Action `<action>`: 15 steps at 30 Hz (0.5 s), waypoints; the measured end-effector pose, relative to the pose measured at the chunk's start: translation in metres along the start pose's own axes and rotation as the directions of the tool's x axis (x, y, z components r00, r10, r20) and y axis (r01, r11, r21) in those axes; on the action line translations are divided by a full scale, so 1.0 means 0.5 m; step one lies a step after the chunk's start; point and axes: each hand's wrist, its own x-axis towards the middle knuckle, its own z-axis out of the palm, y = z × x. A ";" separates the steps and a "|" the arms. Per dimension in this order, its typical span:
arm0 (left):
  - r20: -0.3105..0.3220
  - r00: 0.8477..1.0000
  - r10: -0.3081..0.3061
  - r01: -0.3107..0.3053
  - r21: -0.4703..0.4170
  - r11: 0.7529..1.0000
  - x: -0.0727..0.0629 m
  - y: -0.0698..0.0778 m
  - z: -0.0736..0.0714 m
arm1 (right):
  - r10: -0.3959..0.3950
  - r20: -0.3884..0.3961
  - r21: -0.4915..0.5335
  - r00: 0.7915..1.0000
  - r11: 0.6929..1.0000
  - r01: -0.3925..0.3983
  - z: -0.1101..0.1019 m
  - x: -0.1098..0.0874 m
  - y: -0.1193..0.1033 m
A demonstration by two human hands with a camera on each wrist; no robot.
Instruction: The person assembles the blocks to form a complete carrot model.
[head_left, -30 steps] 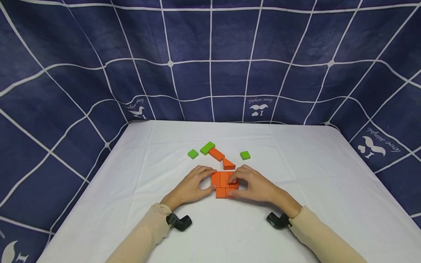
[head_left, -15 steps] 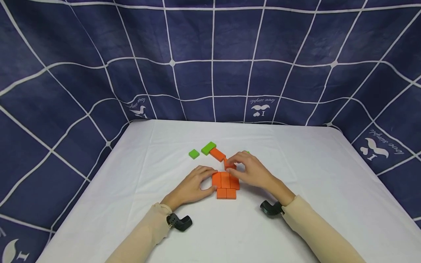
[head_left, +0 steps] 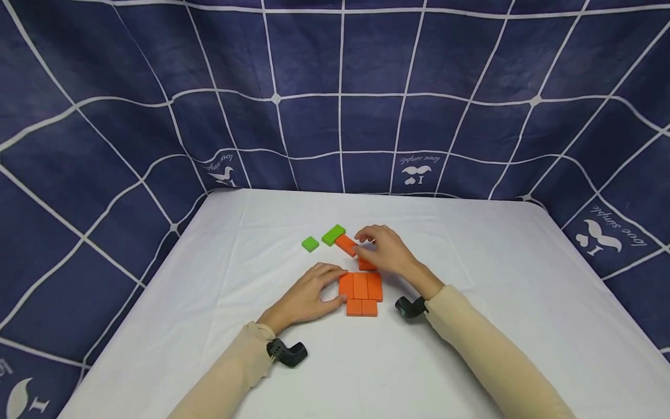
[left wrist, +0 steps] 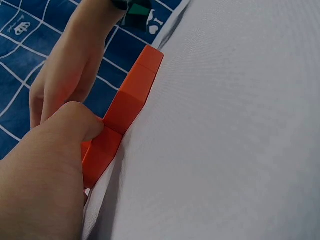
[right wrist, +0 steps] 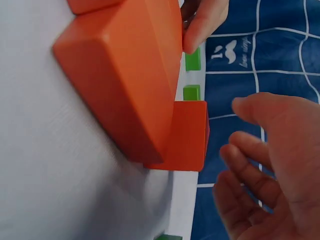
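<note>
Several orange blocks (head_left: 360,286) lie flat side by side, with two shorter ones (head_left: 362,307) along the near side. My left hand (head_left: 306,295) holds the leftmost block between thumb and index finger; the thumb (left wrist: 90,122) presses at its corner in the left wrist view. Beyond the group, my right hand (head_left: 387,250) hovers with fingers bent and nothing between them, as the right wrist view shows. Its fingertips come close to a long orange block (head_left: 344,244). Under that hand, an orange triangular block (head_left: 367,264) is partly hidden.
Left of the long orange block lie a green rectangular block (head_left: 333,234) and a small green block (head_left: 310,244). Another green block (right wrist: 168,237) shows at the right wrist view's lower edge. A blue checked cloth (head_left: 366,116) hangs behind the white table (head_left: 471,250).
My right hand has left the orange group, passing over the triangular block and on toward the long orange block. My left hand stays at the group's left side.
</note>
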 end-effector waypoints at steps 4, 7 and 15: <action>0.008 1.000 -0.013 0.013 0.008 1.000 -0.002 0.000 0.001 | 0.059 0.050 -0.025 0.997 0.998 -0.058 0.013 0.014 -0.003; 0.011 1.000 -0.016 0.016 0.007 1.000 -0.003 -0.001 0.002 | 0.106 0.070 -0.072 0.992 0.992 -0.101 0.025 0.022 -0.004; -0.003 1.000 -0.001 0.001 0.006 1.000 0.001 0.000 -0.003 | 0.188 0.078 -0.168 0.979 0.971 -0.173 0.033 0.036 -0.011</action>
